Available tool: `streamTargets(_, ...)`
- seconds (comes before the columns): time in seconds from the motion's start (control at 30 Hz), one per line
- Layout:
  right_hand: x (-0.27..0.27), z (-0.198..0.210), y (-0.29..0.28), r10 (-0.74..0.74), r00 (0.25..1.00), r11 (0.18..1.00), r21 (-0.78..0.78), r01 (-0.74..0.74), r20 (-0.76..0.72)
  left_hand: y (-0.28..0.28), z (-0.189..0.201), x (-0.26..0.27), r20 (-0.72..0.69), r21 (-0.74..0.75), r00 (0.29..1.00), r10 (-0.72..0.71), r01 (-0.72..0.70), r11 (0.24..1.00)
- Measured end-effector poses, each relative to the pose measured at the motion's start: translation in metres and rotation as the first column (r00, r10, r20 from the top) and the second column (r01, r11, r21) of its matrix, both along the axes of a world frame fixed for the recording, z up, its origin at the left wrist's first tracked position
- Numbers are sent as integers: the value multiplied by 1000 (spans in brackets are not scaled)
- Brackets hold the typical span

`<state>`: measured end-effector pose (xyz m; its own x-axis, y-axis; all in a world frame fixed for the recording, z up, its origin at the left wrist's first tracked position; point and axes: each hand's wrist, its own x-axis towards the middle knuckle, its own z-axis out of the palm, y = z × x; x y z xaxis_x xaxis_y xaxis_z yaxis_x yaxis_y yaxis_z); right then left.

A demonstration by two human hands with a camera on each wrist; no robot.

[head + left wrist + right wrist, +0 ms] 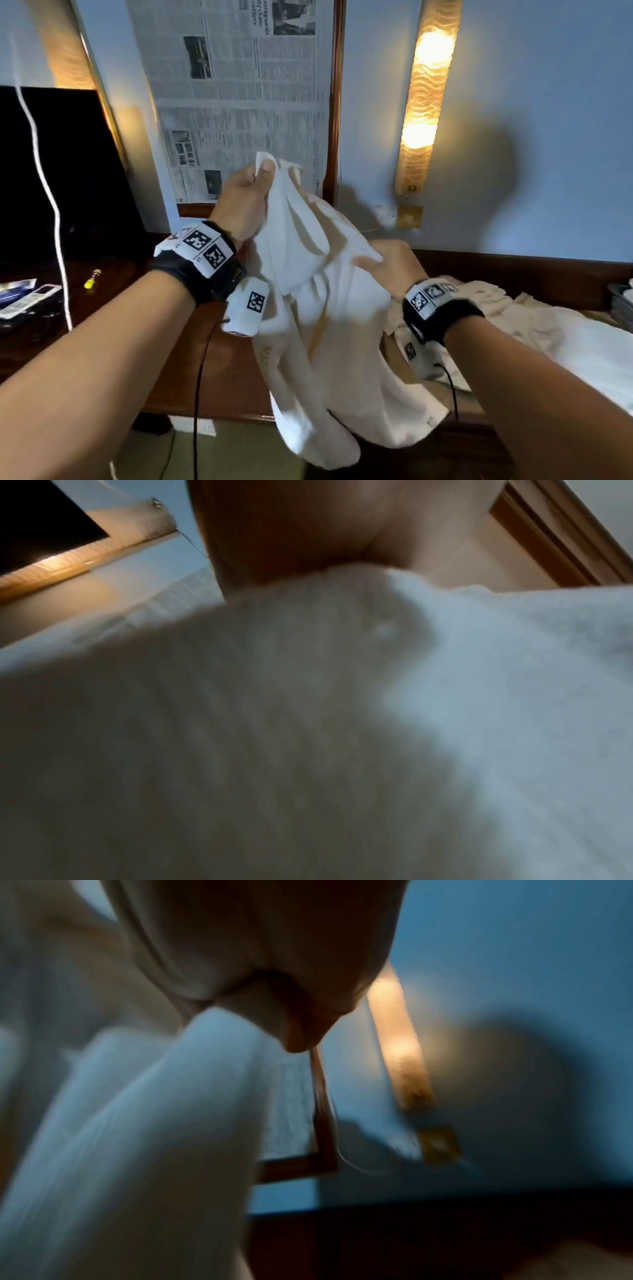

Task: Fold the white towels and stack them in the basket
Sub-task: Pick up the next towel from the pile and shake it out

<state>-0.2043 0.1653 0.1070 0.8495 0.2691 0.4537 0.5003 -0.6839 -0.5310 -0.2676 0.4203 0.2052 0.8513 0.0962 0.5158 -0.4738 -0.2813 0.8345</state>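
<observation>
**Towel held up by one corner, not yet squared**

The white towel point(318, 308), nearest the camera, is held up above the wooden counter point(219, 370). One corner is pinched high by the left hand point(246, 195); a lower edge is gripped by the right hand point(394, 267). A second corner is best found before folding. More towels point(548, 325) lie rumpled to the right. No basket can be seen.

Dark wooden desk point(239, 377) with crumpled white towels point(513, 318), remote point(30, 299), yellow marker point(91, 278)
</observation>
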Motion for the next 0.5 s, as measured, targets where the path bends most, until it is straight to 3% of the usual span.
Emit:
streamTargets(0.1,-17,-43,6,-117,987,993,-45,113,-111,53,-7,-14,-46,-55,999,-19,16,998)
streamTargets(0.23,-46,-46,55,-166,969,951,230,206,-182,100,-30,-28,-183,-26,980,-71,67,997)
streamTargets(0.3,-60,-23,90,-104,989,935,328,133,-105,106,-44,-38,-242,11,966,-86,92,996)
streamTargets(0.43,-90,21,157,66,994,965,250,-84,83,101,-62,-61,-267,-63,947,-178,168,984)
streamTargets(0.5,-99,36,178,34,990,961,267,-69,134,101,-67,-66,-290,-133,932,-218,186,973)
